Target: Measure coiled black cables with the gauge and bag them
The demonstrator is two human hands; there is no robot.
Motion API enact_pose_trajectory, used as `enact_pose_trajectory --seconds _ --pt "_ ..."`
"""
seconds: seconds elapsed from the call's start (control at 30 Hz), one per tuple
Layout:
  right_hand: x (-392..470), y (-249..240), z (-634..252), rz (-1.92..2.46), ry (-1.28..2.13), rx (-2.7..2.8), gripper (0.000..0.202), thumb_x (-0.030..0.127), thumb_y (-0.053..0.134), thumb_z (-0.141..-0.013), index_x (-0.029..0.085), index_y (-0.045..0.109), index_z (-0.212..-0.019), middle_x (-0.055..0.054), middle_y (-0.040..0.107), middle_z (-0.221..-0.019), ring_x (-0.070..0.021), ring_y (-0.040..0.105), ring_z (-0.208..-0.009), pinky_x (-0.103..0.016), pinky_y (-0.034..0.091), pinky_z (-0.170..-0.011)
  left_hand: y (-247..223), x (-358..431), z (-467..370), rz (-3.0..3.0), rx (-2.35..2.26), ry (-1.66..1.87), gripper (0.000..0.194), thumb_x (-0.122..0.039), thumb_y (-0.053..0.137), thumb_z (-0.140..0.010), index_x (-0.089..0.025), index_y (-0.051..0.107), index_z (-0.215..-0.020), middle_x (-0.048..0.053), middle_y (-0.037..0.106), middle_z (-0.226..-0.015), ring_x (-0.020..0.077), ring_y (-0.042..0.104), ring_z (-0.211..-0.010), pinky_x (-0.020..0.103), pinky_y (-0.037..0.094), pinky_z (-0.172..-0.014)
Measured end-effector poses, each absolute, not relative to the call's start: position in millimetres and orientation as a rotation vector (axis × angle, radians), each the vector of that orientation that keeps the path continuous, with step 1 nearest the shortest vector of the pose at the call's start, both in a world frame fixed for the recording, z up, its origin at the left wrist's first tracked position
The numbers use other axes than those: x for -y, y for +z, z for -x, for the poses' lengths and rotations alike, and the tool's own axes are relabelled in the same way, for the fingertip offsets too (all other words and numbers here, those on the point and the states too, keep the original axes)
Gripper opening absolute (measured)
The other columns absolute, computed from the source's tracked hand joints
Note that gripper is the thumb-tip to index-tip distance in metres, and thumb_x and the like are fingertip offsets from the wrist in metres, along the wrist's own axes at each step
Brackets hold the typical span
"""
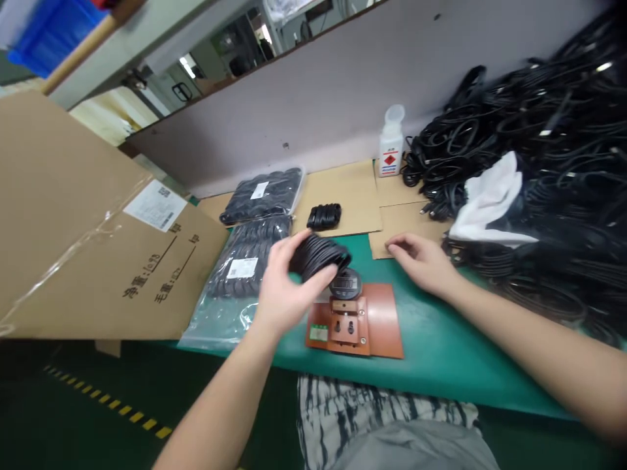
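A coil of black cable (321, 256) is gripped in my left hand (287, 281), thumb in front and fingers behind, held above the bench. Just below it, partly covered, is a round dial gauge with a digital display (345, 284), mounted on a reddish-brown fixture (385, 320). My right hand (421, 261) hovers by the cardboard edge at the right, thumb and forefinger brought together; anything between them is too small to make out. Behind the held coil, a tied black cable bundle (324, 216) lies on a flat cardboard sheet (355, 189).
Bagged cable bundles (259, 192) and another clear bag (242, 267) lie left, beside a large carton (98, 261). A white bottle (390, 147) stands at the back. A big heap of black cables (539, 143) with a white cloth (490, 202) fills the right.
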State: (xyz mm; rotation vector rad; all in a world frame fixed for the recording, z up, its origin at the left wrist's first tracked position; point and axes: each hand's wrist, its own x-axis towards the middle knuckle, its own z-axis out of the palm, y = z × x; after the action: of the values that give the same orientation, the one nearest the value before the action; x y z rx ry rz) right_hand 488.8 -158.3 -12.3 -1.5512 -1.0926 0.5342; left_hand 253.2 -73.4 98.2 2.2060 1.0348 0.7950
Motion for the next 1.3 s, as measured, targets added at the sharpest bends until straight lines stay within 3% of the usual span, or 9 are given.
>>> enact_pose_trajectory --seconds 0.1,0.23,0.37,0.53,0.7,0.83,0.97,1.1,1.3 --pt "158.4 -10.2 -489.5 1.544 0.53 1.099 0.019 0.034 0.054 -0.087 0.019 0.066 -0.089 -0.006 0.073 -0.086 -0.0227 0.067 -0.08 -0.036 0.054 -0.077 91.3 31.3 -344.4 -2.573 -0.963 0.645 0.065 -0.044 0.077 -0.073 -0.021 0.061 -0.131 0.012 0.056 -0.127 0.0313 0.054 -0.125 0.044 0.041 -0.109" --pt "155.6 -11.1 -491.4 1.544 0.537 1.101 0.017 0.032 0.052 -0.088 0.02 0.065 -0.089 -0.005 0.072 -0.086 -0.0219 0.066 -0.077 -0.034 0.053 -0.073 71.2 2.5 -417.6 -2.89 -1.088 0.325 0.068 -0.054 0.066 -0.081 -0.019 0.055 -0.139 0.018 0.052 -0.134 0.04 0.049 -0.128 0.05 0.039 -0.107" --pt "152.5 -12.7 -491.7 1.528 0.559 1.107 0.016 0.029 0.049 -0.089 0.021 0.063 -0.09 -0.004 0.071 -0.084 -0.0207 0.065 -0.076 -0.033 0.053 -0.072 53.5 -3.2 -430.5 -2.899 -1.165 0.177 0.072 -0.059 0.052 -0.088 -0.01 0.052 -0.141 0.027 0.054 -0.135 0.0501 0.045 -0.129 0.062 0.029 -0.107" --pt "152.5 -9.7 -490.5 1.501 0.577 1.124 0.016 0.029 0.049 -0.089 0.02 0.062 -0.088 -0.004 0.069 -0.086 -0.0194 0.064 -0.074 -0.032 0.052 -0.072 46.7 -2.6 -425.0 -2.862 -1.163 0.062 0.092 -0.075 0.048 -0.082 -0.011 0.043 -0.148 0.026 0.03 -0.158 0.0568 0.024 -0.141 0.067 0.016 -0.112" --pt "153.3 -9.2 -491.5 1.495 0.57 1.122 0.016 0.028 0.048 -0.088 0.02 0.062 -0.09 -0.004 0.069 -0.086 -0.0199 0.063 -0.073 -0.033 0.051 -0.071 51.8 -8.1 -423.1 -2.844 -1.001 0.062 0.1 -0.078 0.059 -0.073 -0.017 0.04 -0.151 0.019 0.023 -0.163 0.0466 0.009 -0.15 0.064 0.003 -0.117" --pt "153.3 -10.8 -491.8 1.497 0.568 1.109 0.015 0.028 0.049 -0.088 0.021 0.062 -0.091 -0.004 0.07 -0.088 -0.0194 0.064 -0.072 -0.033 0.052 -0.07 69.8 -31.3 -400.4 -2.787 -0.92 0.253 0.071 -0.063 0.049 -0.091 -0.023 0.041 -0.15 0.012 0.031 -0.162 0.0317 0.022 -0.151 0.05 0.016 -0.121" --pt "153.4 -10.7 -490.6 1.498 0.569 1.103 0.016 0.029 0.05 -0.088 0.02 0.063 -0.092 -0.005 0.07 -0.088 -0.0192 0.063 -0.072 -0.033 0.051 -0.07 77.0 -67.3 -359.7 -2.689 -1.139 0.424 0.051 -0.032 0.037 -0.1 -0.011 0.043 -0.146 0.02 0.048 -0.149 0.0278 0.043 -0.14 0.044 0.031 -0.116" --pt "153.4 -10.2 -490.1 1.502 0.564 1.11 0.018 0.031 0.05 -0.088 0.02 0.063 -0.09 -0.005 0.069 -0.084 -0.0196 0.062 -0.072 -0.033 0.05 -0.07 58.3 -84.2 -328.7 -2.611 -1.278 0.33 0.038 -0.033 0.057 -0.096 -0.015 0.058 -0.13 0.015 0.062 -0.131 0.0283 0.06 -0.118 0.05 0.046 -0.103" --pt "152.9 -11.1 -490.2 1.508 0.556 1.123 0.019 0.033 0.05 -0.087 0.019 0.063 -0.089 -0.005 0.069 -0.084 -0.0197 0.062 -0.069 -0.033 0.05 -0.067 40.7 -78.0 -320.7 -2.595 -1.378 0.331 0.037 -0.033 0.062 -0.094 -0.018 0.058 -0.128 0.012 0.059 -0.134 0.0283 0.059 -0.119 0.052 0.049 -0.099"
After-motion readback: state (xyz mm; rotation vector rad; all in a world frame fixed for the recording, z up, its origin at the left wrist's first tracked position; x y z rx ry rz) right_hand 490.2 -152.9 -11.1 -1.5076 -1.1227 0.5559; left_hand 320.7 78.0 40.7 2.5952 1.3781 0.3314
